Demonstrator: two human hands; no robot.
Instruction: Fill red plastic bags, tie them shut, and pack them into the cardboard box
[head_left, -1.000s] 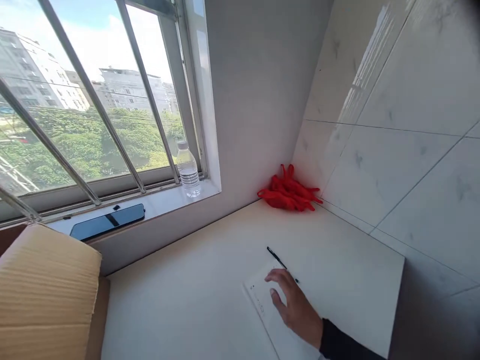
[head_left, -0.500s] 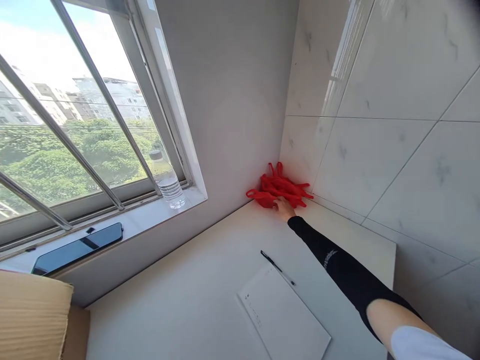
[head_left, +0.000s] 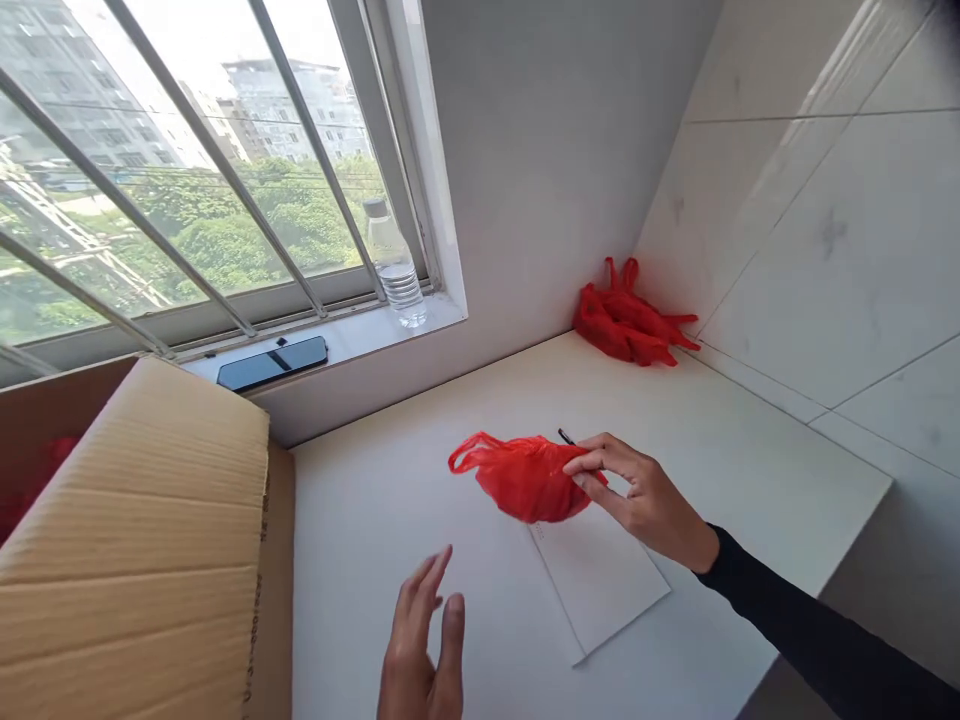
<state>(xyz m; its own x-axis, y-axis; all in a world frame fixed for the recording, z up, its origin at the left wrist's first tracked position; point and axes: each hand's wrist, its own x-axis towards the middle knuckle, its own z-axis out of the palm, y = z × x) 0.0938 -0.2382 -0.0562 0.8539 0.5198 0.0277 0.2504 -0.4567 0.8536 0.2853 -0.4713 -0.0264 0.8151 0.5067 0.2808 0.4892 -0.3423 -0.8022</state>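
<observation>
Red bag [head_left: 525, 478] in right hand [head_left: 645, 495], mid-counter [head_left: 750, 470].

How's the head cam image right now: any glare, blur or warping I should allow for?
Head view: daylight from the window blows out the sky; the wall tiles carry a soft sheen; straight window bars and edges lean and bow from the wide lens; the red bag in the right hand is sharp; the left hand is slightly soft.
</observation>
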